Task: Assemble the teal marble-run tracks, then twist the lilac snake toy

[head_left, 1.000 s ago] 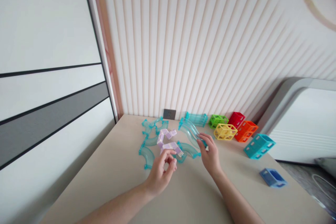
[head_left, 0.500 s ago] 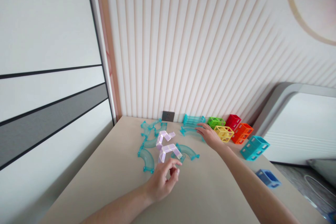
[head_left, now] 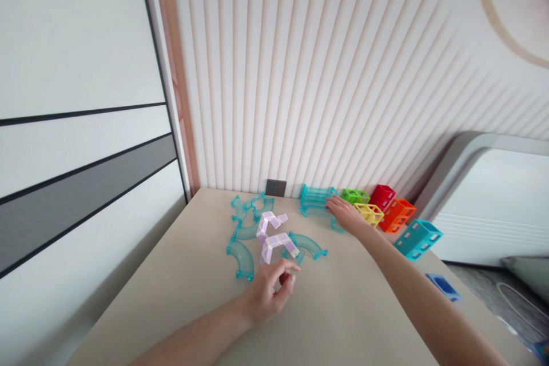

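My right hand reaches to the back of the table, its fingers closed on the right end of a clear teal track piece, which lies against the front of a row of similar straight track pieces. Nearer to me, my left hand hovers or rests low over the table with loosely curled fingers; a gap shows between thumb and index finger, and nothing is in it. Just beyond it lies a lilac and white snake puzzle, bent in zigzags. A curved teal track piece is beside the puzzle.
More curved teal track pieces lie left of the puzzle. Along the right stand open-frame blocks: green, yellow, red, orange, teal and blue. A ribbed wall with a dark socket borders the table.
My right hand has moved slightly back and to the right, bringing the teal track piece up against the row behind it. The left hand has barely moved.
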Demonstrator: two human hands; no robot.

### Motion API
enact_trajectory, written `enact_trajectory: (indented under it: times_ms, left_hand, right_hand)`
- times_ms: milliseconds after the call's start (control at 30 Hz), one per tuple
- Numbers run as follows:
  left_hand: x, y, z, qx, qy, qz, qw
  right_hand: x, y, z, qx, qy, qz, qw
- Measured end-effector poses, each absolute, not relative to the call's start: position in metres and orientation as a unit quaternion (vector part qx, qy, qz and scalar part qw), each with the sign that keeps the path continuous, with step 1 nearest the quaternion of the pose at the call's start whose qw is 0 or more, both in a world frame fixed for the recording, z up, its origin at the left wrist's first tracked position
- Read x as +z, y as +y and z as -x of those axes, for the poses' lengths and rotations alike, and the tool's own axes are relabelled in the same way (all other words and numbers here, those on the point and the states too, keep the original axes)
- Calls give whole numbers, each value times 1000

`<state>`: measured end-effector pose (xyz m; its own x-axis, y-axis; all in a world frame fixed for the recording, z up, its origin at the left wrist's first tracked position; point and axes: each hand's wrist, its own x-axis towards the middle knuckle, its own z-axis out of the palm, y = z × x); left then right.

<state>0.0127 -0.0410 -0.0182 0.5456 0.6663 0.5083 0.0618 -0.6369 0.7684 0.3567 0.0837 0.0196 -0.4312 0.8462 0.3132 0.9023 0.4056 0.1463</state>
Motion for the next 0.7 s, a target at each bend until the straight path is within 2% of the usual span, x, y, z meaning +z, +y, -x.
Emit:
enact_trajectory:
  times_ms: [333,700]
  left_hand:
    - [-10,-44,-14,405,220,-806,371]
    - [-13,-41,-13,396,221,-807,379]
  right_hand:
    - [17,72,-353,-132,-835,530,70]
    - [17,44,-345,-160,-772,613,58]
